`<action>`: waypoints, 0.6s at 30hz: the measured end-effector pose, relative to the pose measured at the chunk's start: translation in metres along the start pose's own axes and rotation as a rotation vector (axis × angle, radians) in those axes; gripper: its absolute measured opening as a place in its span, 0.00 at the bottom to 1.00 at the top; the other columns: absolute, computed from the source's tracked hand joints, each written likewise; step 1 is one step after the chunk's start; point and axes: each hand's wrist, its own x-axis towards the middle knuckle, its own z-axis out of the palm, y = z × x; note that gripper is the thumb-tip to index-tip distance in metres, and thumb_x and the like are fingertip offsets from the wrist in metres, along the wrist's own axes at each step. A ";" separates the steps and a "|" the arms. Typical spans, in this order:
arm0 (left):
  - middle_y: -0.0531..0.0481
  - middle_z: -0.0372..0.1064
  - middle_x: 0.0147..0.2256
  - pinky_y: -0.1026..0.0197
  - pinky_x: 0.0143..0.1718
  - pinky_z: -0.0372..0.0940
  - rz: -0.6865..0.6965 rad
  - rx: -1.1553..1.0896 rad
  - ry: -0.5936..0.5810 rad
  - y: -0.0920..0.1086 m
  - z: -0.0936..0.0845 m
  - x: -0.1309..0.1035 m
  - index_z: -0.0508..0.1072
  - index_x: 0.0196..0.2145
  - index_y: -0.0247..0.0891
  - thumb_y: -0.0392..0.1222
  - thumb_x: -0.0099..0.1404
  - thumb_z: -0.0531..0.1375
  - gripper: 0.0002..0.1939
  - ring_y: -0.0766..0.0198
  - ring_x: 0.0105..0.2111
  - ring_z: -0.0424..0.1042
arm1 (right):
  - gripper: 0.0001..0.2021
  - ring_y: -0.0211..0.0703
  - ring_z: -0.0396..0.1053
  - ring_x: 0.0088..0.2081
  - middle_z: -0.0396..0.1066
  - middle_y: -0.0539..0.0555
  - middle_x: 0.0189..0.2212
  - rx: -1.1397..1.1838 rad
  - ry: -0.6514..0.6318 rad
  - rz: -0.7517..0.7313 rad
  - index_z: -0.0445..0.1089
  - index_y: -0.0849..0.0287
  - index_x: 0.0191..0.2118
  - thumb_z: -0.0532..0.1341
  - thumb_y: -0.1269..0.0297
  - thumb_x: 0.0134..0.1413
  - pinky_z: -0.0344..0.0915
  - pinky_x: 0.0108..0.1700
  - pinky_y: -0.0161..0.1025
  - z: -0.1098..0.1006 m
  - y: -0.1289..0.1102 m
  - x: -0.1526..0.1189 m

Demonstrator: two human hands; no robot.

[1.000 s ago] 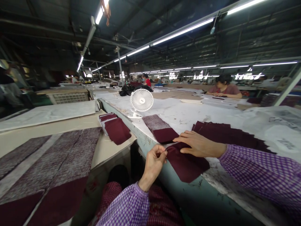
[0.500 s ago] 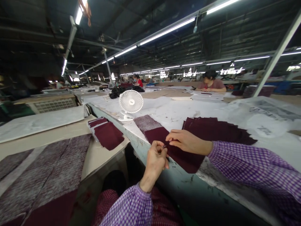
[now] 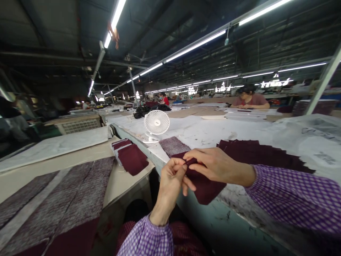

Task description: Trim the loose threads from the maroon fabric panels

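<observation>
A maroon fabric piece (image 3: pixel 207 190) with a speckled grey-maroon end (image 3: pixel 174 145) lies at the front edge of the white-covered table. My left hand (image 3: pixel 172 179) pinches its near edge between thumb and index finger, the other fingers hanging loose. My right hand (image 3: pixel 214 163) grips a raised fold of the same piece, its fingertips close to the left ones. The exact pinch point is partly hidden by the fingers. Just behind my right hand, a fanned stack of maroon fabric pieces (image 3: pixel 263 153) rests on the table.
A white fan (image 3: pixel 156 122) stands beyond the fabric. On the lower left table are a small maroon stack (image 3: pixel 132 159) and large speckled panels (image 3: pixel 82 192). Clear plastic (image 3: pixel 314 135) lies at right. A gap separates both tables. A person (image 3: pixel 250 99) sits across the table.
My hands have drawn the fabric's edge up into a fold, and my right hand now grips it more fully. The view has turned a little left.
</observation>
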 end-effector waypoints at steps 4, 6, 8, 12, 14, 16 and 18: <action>0.51 0.71 0.22 0.65 0.22 0.67 0.094 -0.033 -0.005 0.017 0.002 -0.013 0.64 0.33 0.34 0.46 0.55 0.63 0.15 0.62 0.23 0.74 | 0.07 0.35 0.69 0.34 0.73 0.51 0.34 0.164 0.080 -0.009 0.67 0.60 0.39 0.53 0.70 0.58 0.63 0.37 0.33 -0.004 -0.016 0.010; 0.49 0.73 0.26 0.63 0.26 0.68 0.106 -0.022 0.000 0.020 0.001 -0.020 0.65 0.34 0.34 0.45 0.54 0.64 0.15 0.60 0.26 0.75 | 0.06 0.33 0.69 0.31 0.72 0.50 0.31 0.257 0.089 0.018 0.68 0.60 0.37 0.54 0.69 0.58 0.63 0.34 0.31 -0.004 -0.020 0.012; 0.49 0.73 0.26 0.63 0.24 0.68 0.105 0.006 0.027 0.021 -0.001 -0.025 0.66 0.33 0.34 0.45 0.52 0.66 0.16 0.60 0.25 0.75 | 0.06 0.32 0.68 0.29 0.72 0.49 0.30 0.314 0.076 0.026 0.68 0.59 0.36 0.54 0.69 0.58 0.62 0.32 0.31 -0.004 -0.023 0.013; 0.51 0.70 0.20 0.65 0.19 0.67 0.079 -0.012 0.097 0.019 -0.005 -0.027 0.66 0.30 0.34 0.47 0.52 0.66 0.16 0.62 0.19 0.73 | 0.08 0.34 0.67 0.30 0.70 0.53 0.34 0.283 0.186 -0.033 0.67 0.60 0.38 0.50 0.69 0.60 0.64 0.34 0.33 -0.004 -0.031 0.010; 0.52 0.70 0.18 0.65 0.18 0.66 0.060 -0.048 0.113 0.019 -0.005 -0.027 0.67 0.30 0.34 0.47 0.51 0.66 0.16 0.61 0.19 0.73 | 0.11 0.36 0.66 0.34 0.69 0.56 0.36 0.160 0.266 -0.111 0.67 0.60 0.38 0.48 0.69 0.62 0.65 0.36 0.35 -0.005 -0.035 0.007; 0.51 0.70 0.18 0.66 0.18 0.66 0.058 -0.070 0.114 0.019 -0.005 -0.029 0.67 0.30 0.34 0.47 0.52 0.65 0.16 0.60 0.20 0.74 | 0.13 0.38 0.66 0.35 0.68 0.56 0.34 -0.020 0.262 -0.184 0.68 0.60 0.36 0.47 0.68 0.62 0.63 0.34 0.34 -0.005 -0.039 0.004; 0.50 0.71 0.19 0.66 0.19 0.66 0.085 -0.063 0.111 0.019 -0.004 -0.031 0.67 0.31 0.34 0.47 0.54 0.64 0.14 0.60 0.22 0.75 | 0.14 0.36 0.65 0.31 0.68 0.54 0.31 -0.171 0.233 -0.215 0.69 0.61 0.34 0.48 0.68 0.62 0.60 0.30 0.32 -0.005 -0.042 0.001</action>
